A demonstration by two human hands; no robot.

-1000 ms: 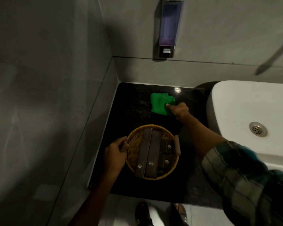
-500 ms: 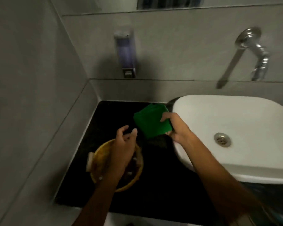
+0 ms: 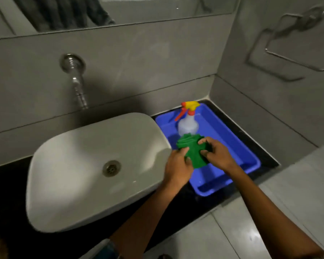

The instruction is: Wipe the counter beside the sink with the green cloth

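Note:
The green cloth (image 3: 192, 149) is bunched up in the air over the blue tray (image 3: 230, 135), to the right of the white sink (image 3: 79, 165). Both hands grip it. My left hand (image 3: 178, 168) holds its lower left side, with the thumb on top. My right hand (image 3: 218, 155) pinches its right side. The black counter (image 3: 251, 135) shows as a narrow strip around the tray and a dark band in front of the sink.
A clear spray bottle (image 3: 187, 122) with a yellow and red trigger stands in the tray's far end, just behind the cloth. A chrome tap (image 3: 77, 85) comes out of the grey wall above the sink. A wire holder (image 3: 288, 53) hangs on the right wall.
My view swung from the counter left of the sink to its right side. The cloth was lifted off the left counter and carried over the blue tray. My left hand left the basket and took hold of the cloth.

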